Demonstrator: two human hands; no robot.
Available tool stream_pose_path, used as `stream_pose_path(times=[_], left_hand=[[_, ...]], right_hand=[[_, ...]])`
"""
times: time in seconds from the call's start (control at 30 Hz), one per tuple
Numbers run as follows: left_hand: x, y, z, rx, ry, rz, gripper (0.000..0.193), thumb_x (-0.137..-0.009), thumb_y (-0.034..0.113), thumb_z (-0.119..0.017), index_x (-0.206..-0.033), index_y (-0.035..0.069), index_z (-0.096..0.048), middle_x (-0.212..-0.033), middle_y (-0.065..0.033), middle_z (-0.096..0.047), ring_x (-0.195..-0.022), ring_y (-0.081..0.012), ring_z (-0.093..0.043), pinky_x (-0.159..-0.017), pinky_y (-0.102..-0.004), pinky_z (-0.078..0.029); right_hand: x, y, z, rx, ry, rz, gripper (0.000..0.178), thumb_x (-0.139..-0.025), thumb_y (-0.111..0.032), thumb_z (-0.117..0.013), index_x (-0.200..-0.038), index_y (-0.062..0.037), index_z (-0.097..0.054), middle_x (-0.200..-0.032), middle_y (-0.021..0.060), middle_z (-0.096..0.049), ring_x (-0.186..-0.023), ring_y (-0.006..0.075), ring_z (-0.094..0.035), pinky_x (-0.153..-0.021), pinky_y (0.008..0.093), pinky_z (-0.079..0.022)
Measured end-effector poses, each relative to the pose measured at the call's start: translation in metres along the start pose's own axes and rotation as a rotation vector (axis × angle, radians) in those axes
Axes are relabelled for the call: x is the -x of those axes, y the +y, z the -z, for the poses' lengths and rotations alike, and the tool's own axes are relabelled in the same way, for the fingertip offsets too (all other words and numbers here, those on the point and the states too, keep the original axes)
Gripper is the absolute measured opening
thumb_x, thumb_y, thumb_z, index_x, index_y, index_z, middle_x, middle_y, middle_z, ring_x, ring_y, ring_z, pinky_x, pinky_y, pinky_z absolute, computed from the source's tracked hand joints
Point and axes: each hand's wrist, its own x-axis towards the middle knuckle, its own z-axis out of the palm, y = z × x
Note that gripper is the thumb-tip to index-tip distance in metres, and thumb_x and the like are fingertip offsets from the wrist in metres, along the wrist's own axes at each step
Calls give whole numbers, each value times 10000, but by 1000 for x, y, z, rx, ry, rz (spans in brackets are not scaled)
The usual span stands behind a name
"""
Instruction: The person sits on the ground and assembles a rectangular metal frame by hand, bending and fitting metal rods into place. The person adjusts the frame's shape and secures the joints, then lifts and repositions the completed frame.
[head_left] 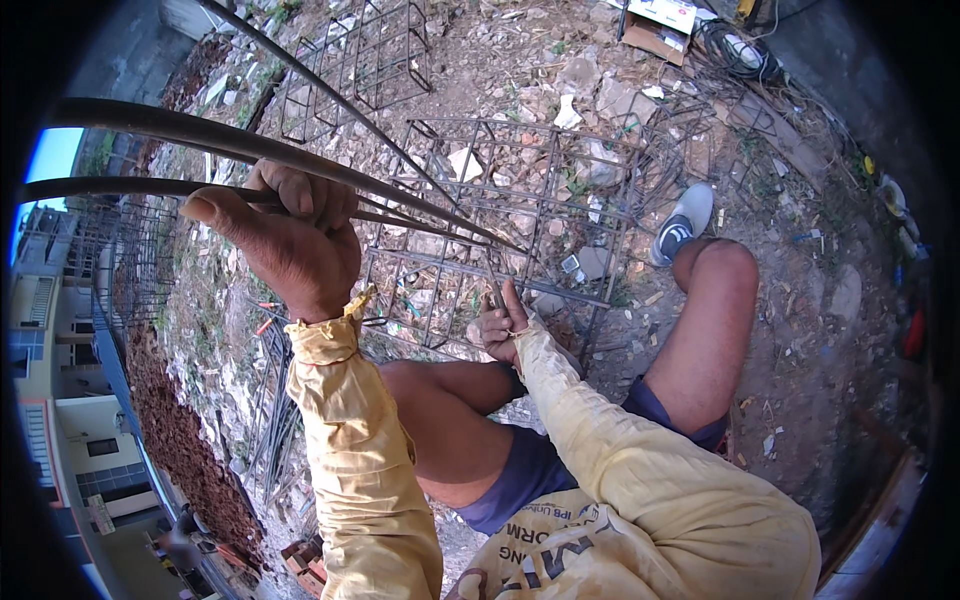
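Raised at the left, my left hand [303, 232] is closed round a long dark steel bar [110, 186]. The bar runs from the left rim through the fist toward the middle of the view. A thicker-looking steel bar [160, 120] passes just above the fingers, and another thin bar [330, 92] slants down from the top. My right hand [500, 326] is lower, between my knees, beside a tied rebar cage [480, 122] on the ground. Its fingers are curled with the thumb extended. A short thin piece shows by the thumb, too small to name.
More rebar frames [392, 62] stand at the top, and a bundle of bars [275, 420] lies left of my leg. Rubble and stones [600, 165] cover the ground. A cardboard box [655, 40] and coiled cable [735, 50] are at the top right. Houses [90, 420] line the left.
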Motion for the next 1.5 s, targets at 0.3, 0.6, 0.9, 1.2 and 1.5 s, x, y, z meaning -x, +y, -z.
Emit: stream_pose_path(times=[0.3,0.6,0.9,1.2,1.5], left_hand=[[17,-22,21,-33,188,28,608,-916,653,-376,-983,88,-590,-827,-68,-595,-756,-170,-540,-691,-332,-437],[83,-12,77,-337,442,254,457,-968,512,-421,-1064,90,-570,-1006,-52,-612,-954,-168,-564,-840,-369,-433],[140,-6,109,-595,623,405,310,-954,376,-552,-949,69,-591,-832,-12,-620,-780,-100,-586,-716,-262,-481],[134,-11,110,-667,510,488,320,-945,366,-575,-919,48,-593,-798,-5,-602,-730,-72,-548,-669,-214,-458],[138,-12,125,-656,388,577,304,-944,353,-578,-918,50,-588,-786,-11,-593,-692,-79,-539,-634,-220,-456]], right_hand=[[-6,10,-20,498,590,291,363,-917,-454,-566,-918,-98,-638,-591,-39,-540,-462,66,-482,-397,220,-365],[6,-7,-4,-20,59,-39,402,-858,-477,-648,-830,-76,-634,-609,-22,-566,-485,75,-493,-423,225,-390],[-10,1,-4,1032,804,204,441,-832,-530,-636,-862,-91,-607,-591,-9,-512,-475,114,-486,-426,264,-369],[-16,-1,-11,1358,1145,296,507,-849,-598,-573,-910,-94,-563,-604,-21,-479,-453,105,-454,-417,271,-363],[1,0,-13,690,518,-12,422,-811,-513,-686,-775,-104,-586,-639,9,-592,-475,123,-557,-449,285,-490]])
